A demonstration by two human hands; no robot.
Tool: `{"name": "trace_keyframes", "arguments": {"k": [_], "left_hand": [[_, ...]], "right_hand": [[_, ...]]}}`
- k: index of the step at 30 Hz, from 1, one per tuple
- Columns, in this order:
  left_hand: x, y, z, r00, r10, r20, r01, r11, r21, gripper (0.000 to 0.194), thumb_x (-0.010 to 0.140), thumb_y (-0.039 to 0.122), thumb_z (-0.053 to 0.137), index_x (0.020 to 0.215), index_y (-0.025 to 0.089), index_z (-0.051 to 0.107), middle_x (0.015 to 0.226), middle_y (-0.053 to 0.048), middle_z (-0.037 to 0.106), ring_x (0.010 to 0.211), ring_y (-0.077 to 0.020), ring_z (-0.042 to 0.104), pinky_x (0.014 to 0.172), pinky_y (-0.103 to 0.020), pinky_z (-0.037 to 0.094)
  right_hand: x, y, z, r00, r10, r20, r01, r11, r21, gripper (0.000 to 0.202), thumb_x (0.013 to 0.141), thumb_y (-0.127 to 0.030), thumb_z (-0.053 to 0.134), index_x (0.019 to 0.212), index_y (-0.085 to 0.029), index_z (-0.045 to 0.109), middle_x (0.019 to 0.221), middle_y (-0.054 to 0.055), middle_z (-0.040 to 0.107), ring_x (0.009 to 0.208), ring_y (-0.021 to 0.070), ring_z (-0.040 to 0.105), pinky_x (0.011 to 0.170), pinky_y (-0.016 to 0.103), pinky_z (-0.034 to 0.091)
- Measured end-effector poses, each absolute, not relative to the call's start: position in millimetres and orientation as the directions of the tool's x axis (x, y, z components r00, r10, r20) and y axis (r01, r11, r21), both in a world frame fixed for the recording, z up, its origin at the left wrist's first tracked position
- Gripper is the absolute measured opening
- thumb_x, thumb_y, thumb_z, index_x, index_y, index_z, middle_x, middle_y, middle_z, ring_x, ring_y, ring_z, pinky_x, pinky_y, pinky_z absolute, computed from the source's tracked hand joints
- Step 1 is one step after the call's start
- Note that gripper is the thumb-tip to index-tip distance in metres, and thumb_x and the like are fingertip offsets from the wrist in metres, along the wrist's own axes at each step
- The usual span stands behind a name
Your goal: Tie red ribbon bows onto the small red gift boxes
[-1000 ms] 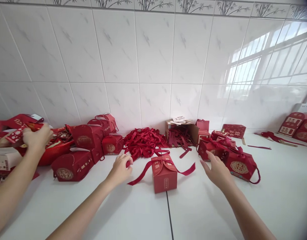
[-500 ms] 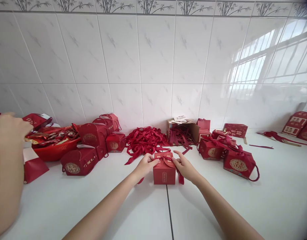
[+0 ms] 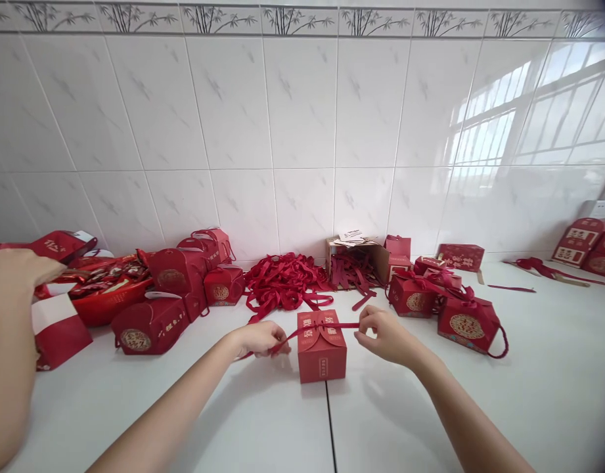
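Observation:
A small red gift box with gold lettering stands upright on the white table in front of me. A thin red ribbon crosses its folded top flaps and is stretched out to both sides. My left hand, left of the box, is closed on one end of the ribbon. On the other side my right hand pinches the opposite end between thumb and fingers. Neither hand touches the box. Behind it lies a heap of loose red ribbons.
A cardboard carton of ribbons stands by the tiled wall. Finished-looking red boxes sit at right, others at left. Another person's arm reaches in at far left, near a red basket of wrapped sweets and an open box.
Both my hands have moved off the box top, outward to either side, drawing the ribbon straight across it. The other person's hand at left has lowered.

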State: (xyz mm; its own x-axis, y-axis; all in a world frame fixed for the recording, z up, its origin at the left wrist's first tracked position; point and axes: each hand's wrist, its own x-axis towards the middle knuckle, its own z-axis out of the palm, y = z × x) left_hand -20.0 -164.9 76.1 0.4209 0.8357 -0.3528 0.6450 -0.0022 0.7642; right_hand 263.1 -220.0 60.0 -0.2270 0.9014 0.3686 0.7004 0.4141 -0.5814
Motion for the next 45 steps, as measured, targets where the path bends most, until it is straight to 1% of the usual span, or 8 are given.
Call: {"name": "trace_keyframes", "arguments": {"k": [5, 9, 14, 18, 30, 36, 39, 45], "left_hand": [[-4.9, -184.7, 89.5, 0.568, 0.769, -0.293, 0.458, 0.0, 0.889, 0.038, 0.069, 0.052, 0.062, 0.081, 0.017, 0.071, 0.054, 0.003, 0.043, 0.045, -0.0069, 0.021, 0.045, -0.023, 0.014], [20.5, -204.9, 92.6, 0.489, 0.872, 0.017, 0.261, -0.165, 0.951, 0.037, 0.078, 0.046, 0.058, 0.101, 0.018, 0.068, 0.06, 0.004, 0.04, 0.049, -0.0077, 0.026, 0.046, -0.022, 0.021], [39.5, -218.1, 77.8, 0.402, 0.832, 0.382, 0.519, -0.551, 0.654, 0.024, 0.079, 0.015, 0.045, 0.078, 0.021, 0.068, 0.071, -0.002, 0.049, 0.065, -0.0151, 0.046, 0.057, -0.025, 0.035], [36.6, -217.7, 67.4, 0.444, 0.765, 0.467, 0.567, -0.643, 0.515, 0.029, 0.084, 0.013, 0.038, 0.082, 0.022, 0.066, 0.078, -0.004, 0.05, 0.069, -0.0159, 0.049, 0.062, -0.026, 0.039], [27.6, -197.6, 74.1, 0.512, 0.771, 0.378, 0.372, -0.595, 0.712, 0.022, 0.081, 0.029, 0.053, 0.077, 0.018, 0.071, 0.08, -0.004, 0.055, 0.055, -0.0092, 0.042, 0.049, -0.023, 0.032], [5.0, -190.1, 84.4, 0.401, 0.825, 0.398, 0.619, -0.564, 0.547, 0.018, 0.079, 0.031, 0.053, 0.077, 0.02, 0.067, 0.082, -0.004, 0.056, 0.058, -0.013, 0.045, 0.056, -0.027, 0.037], [-3.0, -192.7, 91.8, 0.408, 0.838, 0.363, 0.667, -0.545, 0.507, 0.017, 0.078, 0.034, 0.053, 0.077, 0.022, 0.065, 0.092, -0.005, 0.056, 0.076, -0.0193, 0.053, 0.07, -0.032, 0.042], [3.7, -193.6, 88.3, 0.521, 0.827, 0.21, 0.391, -0.45, 0.803, 0.031, 0.087, 0.04, 0.043, 0.078, 0.019, 0.064, 0.121, -0.008, 0.055, 0.11, -0.0236, 0.051, 0.09, -0.036, 0.041]], "right_hand": [[239.5, -213.7, 57.6, 0.132, 0.837, 0.532, 0.687, 0.309, -0.657, 0.03, 0.079, -0.032, 0.054, 0.053, -0.019, 0.059, 0.072, 0.006, 0.056, 0.064, 0.0191, 0.055, 0.062, 0.033, 0.043], [217.6, -214.0, 64.8, 0.052, 0.903, 0.426, 0.424, 0.366, -0.829, 0.03, 0.074, -0.034, 0.06, 0.049, -0.018, 0.056, 0.066, 0.003, 0.054, 0.062, 0.0157, 0.052, 0.058, 0.028, 0.041], [198.1, -218.9, 71.4, -0.125, 0.942, 0.31, 0.347, 0.335, -0.876, 0.028, 0.067, -0.029, 0.063, 0.045, -0.016, 0.051, 0.059, -0.001, 0.045, 0.059, 0.0116, 0.042, 0.054, 0.025, 0.034], [196.6, -218.9, 74.4, -0.193, 0.966, 0.172, 0.285, 0.223, -0.932, 0.015, 0.062, -0.017, 0.054, 0.049, -0.017, 0.048, 0.052, -0.004, 0.04, 0.054, 0.0094, 0.035, 0.049, 0.023, 0.027], [204.4, -210.2, 84.7, -0.286, 0.956, 0.065, 0.443, 0.192, -0.876, 0.005, 0.056, -0.019, 0.055, 0.052, -0.017, 0.052, 0.051, -0.005, 0.043, 0.051, 0.0082, 0.033, 0.046, 0.023, 0.024], [225.1, -212.5, 81.8, -0.11, 0.977, 0.181, 0.618, 0.21, -0.758, 0.019, 0.058, -0.021, 0.057, 0.049, -0.019, 0.041, 0.065, 0.0, 0.051, 0.054, 0.0105, 0.04, 0.048, 0.025, 0.028], [232.2, -212.6, 75.1, -0.083, 0.966, 0.243, 0.678, 0.234, -0.697, 0.02, 0.058, -0.021, 0.059, 0.05, -0.018, 0.042, 0.079, 0.003, 0.055, 0.064, 0.0144, 0.048, 0.057, 0.027, 0.035], [226.1, -211.0, 60.4, -0.041, 0.931, 0.364, 0.724, 0.279, -0.632, 0.012, 0.071, -0.024, 0.053, 0.06, -0.019, 0.049, 0.101, 0.007, 0.057, 0.1, 0.0242, 0.053, 0.088, 0.039, 0.036]]}}
